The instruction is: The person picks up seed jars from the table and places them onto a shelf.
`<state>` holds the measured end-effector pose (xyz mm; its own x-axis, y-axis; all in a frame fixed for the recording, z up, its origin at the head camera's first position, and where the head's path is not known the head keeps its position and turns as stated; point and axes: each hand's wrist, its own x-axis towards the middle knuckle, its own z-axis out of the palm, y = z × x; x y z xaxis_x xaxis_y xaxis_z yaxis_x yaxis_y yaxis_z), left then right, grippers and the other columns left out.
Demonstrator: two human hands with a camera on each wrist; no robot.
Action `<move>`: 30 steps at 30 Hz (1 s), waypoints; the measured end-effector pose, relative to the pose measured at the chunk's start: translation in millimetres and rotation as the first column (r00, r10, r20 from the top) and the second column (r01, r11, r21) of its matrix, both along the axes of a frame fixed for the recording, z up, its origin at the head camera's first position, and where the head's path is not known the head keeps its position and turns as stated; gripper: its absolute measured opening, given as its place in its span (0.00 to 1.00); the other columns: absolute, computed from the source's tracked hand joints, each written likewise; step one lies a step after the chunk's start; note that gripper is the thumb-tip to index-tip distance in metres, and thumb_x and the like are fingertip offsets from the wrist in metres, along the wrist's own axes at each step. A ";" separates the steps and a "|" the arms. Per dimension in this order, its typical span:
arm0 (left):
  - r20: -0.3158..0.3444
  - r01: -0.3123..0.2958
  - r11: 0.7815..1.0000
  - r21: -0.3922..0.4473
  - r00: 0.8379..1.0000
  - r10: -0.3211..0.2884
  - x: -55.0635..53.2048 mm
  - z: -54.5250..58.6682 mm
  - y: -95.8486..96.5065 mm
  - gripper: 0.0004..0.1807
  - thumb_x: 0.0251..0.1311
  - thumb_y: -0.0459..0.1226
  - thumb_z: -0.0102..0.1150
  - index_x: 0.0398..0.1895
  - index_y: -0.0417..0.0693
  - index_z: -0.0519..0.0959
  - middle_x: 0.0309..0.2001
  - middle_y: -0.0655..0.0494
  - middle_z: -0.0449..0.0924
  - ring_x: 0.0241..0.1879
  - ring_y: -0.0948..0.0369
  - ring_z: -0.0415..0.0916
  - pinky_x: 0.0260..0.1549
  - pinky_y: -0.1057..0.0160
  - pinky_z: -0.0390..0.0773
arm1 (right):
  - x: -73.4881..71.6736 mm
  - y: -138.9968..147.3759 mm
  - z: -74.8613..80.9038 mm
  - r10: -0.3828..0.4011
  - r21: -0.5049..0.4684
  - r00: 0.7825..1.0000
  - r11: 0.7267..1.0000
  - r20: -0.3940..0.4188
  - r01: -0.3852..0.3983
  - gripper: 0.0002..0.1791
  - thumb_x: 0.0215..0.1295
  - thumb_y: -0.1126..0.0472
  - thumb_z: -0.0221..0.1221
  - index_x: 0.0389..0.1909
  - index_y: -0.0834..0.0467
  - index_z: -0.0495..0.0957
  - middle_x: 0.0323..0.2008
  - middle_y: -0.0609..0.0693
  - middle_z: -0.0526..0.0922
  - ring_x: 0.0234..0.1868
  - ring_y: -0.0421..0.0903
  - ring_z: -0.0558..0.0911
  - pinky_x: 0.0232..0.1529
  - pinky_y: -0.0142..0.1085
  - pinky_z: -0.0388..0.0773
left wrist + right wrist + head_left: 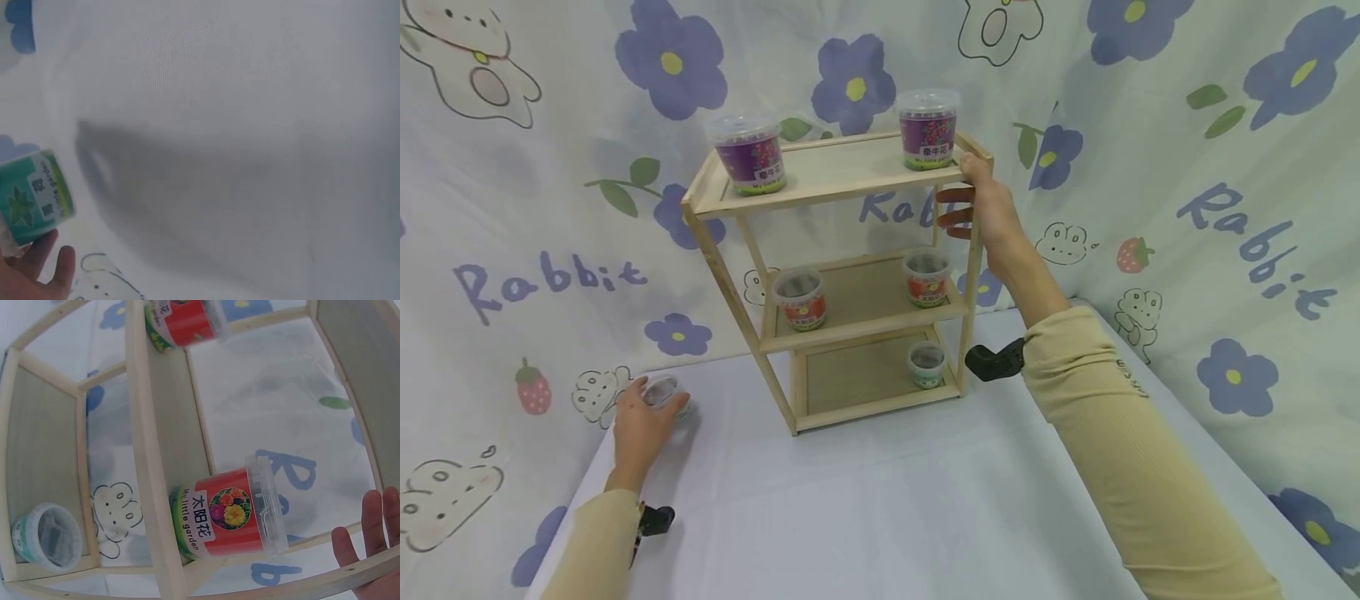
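At the left of the table, my left hand (643, 425) grips a small clear plastic cup (662, 390). In the left wrist view this cup shows a teal label (32, 194) with a green leaf, and fingers reach along its side. My right hand (988, 204) holds the upper right corner of a three-tier wooden shelf (842, 193), thumb at the top edge and fingers spread past the post. Two purple-labelled cups with lids, a left one (752, 162) and a right one (928, 133), stand on the top tier.
The middle tier holds two red-labelled cups, one at left (802, 304) and one at right (228, 512). A teal-labelled cup (927, 367) stands at the right of the bottom tier. White cloth covers the table (880, 508); a flowered curtain (572, 325) hangs behind.
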<state>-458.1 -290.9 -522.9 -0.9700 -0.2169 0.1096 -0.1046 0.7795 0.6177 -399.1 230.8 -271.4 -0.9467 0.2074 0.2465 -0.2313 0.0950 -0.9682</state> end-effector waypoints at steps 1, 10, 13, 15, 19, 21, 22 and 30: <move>-0.008 0.008 1.000 -0.006 1.000 -0.008 1.1 0.8 0.6 0.50 0.66 0.52 0.59 0.77 0.36 0.45 0.73 0.26 0.47 0.68 0.29 0.53 0.63 0.32 0.59 | 0.1 -0.1 0.0 -0.001 0.001 1.000 1.000 0.000 0.001 0.34 0.72 0.35 0.37 0.61 0.55 0.73 0.46 0.50 0.80 0.40 0.49 0.81 0.50 0.44 0.77; -0.098 0.103 0.993 -0.052 0.989 -0.108 17.5 8.6 8.4 0.49 0.64 0.53 0.61 0.76 0.33 0.49 0.68 0.24 0.57 0.64 0.29 0.60 0.58 0.31 0.63 | 0.7 -1.2 0.3 -0.001 0.005 1.000 1.000 0.002 0.001 0.34 0.72 0.35 0.36 0.62 0.55 0.73 0.45 0.49 0.80 0.41 0.50 0.81 0.50 0.44 0.76; -0.111 0.136 0.989 -0.057 0.984 -0.141 23.6 7.9 11.6 0.50 0.64 0.54 0.61 0.75 0.32 0.49 0.68 0.24 0.58 0.62 0.29 0.61 0.56 0.31 0.65 | 0.6 -1.0 0.4 0.002 0.000 1.000 1.000 0.004 -0.002 0.34 0.72 0.35 0.37 0.62 0.55 0.73 0.45 0.49 0.80 0.42 0.50 0.81 0.50 0.44 0.76; -0.114 0.153 0.987 -0.058 0.981 -0.158 27.4 6.4 14.4 0.50 0.64 0.55 0.61 0.75 0.33 0.50 0.68 0.25 0.58 0.63 0.30 0.61 0.56 0.31 0.65 | 0.6 -0.6 0.7 0.002 -0.004 1.000 1.000 0.009 -0.002 0.34 0.72 0.35 0.37 0.61 0.55 0.73 0.46 0.49 0.80 0.41 0.50 0.81 0.51 0.44 0.76; -0.137 0.182 0.981 -0.068 0.972 -0.190 36.5 2.1 21.2 0.50 0.63 0.55 0.62 0.75 0.33 0.52 0.68 0.27 0.60 0.63 0.31 0.61 0.57 0.32 0.65 | 1.3 0.0 1.2 0.000 -0.013 1.000 1.000 0.018 0.001 0.34 0.72 0.35 0.37 0.61 0.56 0.73 0.46 0.49 0.81 0.41 0.49 0.81 0.51 0.44 0.76; -0.152 0.196 0.978 -0.071 0.967 -0.204 41.9 -0.3 25.0 0.49 0.62 0.54 0.63 0.74 0.33 0.53 0.67 0.27 0.61 0.63 0.31 0.62 0.57 0.32 0.65 | 1.3 0.4 1.3 -0.001 -0.017 1.000 1.000 0.023 0.001 0.34 0.72 0.35 0.37 0.61 0.56 0.73 0.46 0.49 0.81 0.42 0.49 0.81 0.52 0.44 0.76; -0.157 0.202 0.977 -0.075 0.965 -0.211 44.9 -1.5 27.3 0.49 0.62 0.54 0.64 0.74 0.33 0.54 0.66 0.27 0.62 0.63 0.31 0.62 0.57 0.32 0.65 | 1.3 0.3 1.3 -0.001 -0.018 1.000 1.000 0.024 0.001 0.34 0.72 0.35 0.37 0.61 0.56 0.73 0.46 0.49 0.81 0.42 0.49 0.81 0.52 0.44 0.76; -0.183 0.292 0.953 -0.075 0.936 -0.301 67.8 -8.6 45.7 0.46 0.60 0.51 0.67 0.71 0.32 0.59 0.64 0.28 0.65 0.60 0.34 0.66 0.54 0.34 0.68 | 1.3 -1.4 1.8 -0.005 -0.024 1.000 1.000 0.016 0.006 0.34 0.72 0.35 0.39 0.60 0.56 0.74 0.45 0.48 0.81 0.40 0.49 0.81 0.50 0.43 0.76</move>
<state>-390.3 -245.2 -531.5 -0.9497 0.0873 0.3008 0.2516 0.7847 0.5665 -397.7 229.4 -269.6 -0.9493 0.2181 0.2265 -0.2156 0.0730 -0.9737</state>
